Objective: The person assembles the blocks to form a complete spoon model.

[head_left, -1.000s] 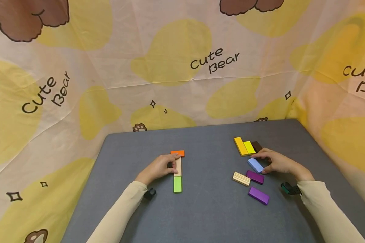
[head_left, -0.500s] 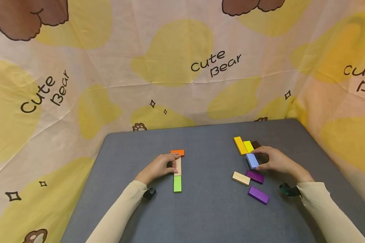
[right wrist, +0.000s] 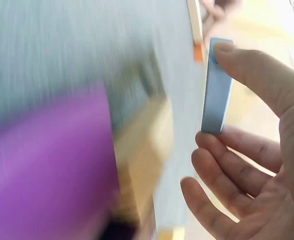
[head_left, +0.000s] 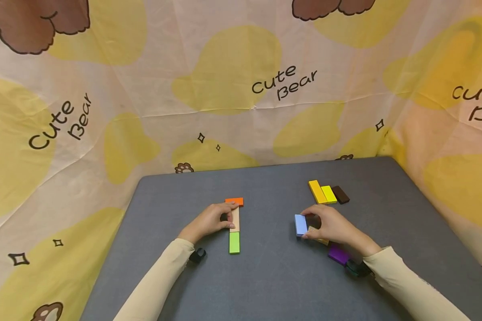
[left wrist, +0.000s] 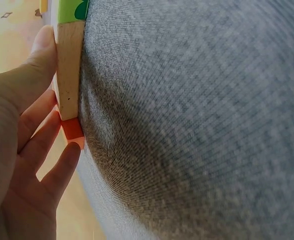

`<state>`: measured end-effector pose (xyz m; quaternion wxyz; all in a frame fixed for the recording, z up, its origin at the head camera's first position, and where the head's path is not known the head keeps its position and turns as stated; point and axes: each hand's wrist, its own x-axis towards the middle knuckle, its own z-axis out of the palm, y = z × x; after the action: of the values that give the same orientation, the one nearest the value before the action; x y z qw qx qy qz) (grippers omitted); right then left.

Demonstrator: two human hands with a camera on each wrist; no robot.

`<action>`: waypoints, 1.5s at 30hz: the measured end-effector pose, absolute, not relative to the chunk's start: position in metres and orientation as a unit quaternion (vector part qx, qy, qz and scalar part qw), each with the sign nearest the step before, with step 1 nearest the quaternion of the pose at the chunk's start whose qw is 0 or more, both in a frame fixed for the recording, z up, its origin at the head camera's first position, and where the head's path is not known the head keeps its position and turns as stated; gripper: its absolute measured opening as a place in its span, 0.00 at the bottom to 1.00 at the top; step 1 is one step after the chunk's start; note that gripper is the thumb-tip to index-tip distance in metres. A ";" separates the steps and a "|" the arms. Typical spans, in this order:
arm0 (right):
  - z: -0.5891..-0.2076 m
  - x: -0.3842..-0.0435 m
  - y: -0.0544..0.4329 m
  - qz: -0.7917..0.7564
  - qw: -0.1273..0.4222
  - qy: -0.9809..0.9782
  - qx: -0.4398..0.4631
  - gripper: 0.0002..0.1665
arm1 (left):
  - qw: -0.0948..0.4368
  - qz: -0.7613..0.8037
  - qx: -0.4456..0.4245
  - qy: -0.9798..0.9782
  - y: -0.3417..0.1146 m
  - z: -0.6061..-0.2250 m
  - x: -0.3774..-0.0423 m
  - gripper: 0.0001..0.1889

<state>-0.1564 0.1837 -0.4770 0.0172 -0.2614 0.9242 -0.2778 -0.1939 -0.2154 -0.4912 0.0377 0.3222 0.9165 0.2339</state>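
My left hand rests over a plain wooden block, thumb near one end and fingertips toward the other. That block stands in a straight row, with an orange block set crosswise at the far end and a green block at the near end. In the left wrist view the thumb presses the side of the wooden block, and a fingertip is right at the orange block. My right hand pinches a light blue block by its two ends, between thumb and fingers.
On the right of the grey table, a purple block and a striped wooden block lie partly hidden under my right hand. Farther back are an amber block, a yellow block and a dark brown block.
My right hand has picked the light blue block from among the right-hand blocks and carried it left, turning it more upright in view. The left hand has stayed in place.
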 end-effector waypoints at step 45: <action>-0.503 -0.087 0.010 -0.264 0.005 0.889 -0.375 0.36 | 0.068 0.217 0.307 0.924 -0.215 -0.488 -0.190 0.21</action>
<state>-0.0865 0.0101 -0.5033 0.0048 -0.3751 0.8886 -0.2640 -0.1895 -0.2147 -0.4883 0.0680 0.3065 0.9242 0.2174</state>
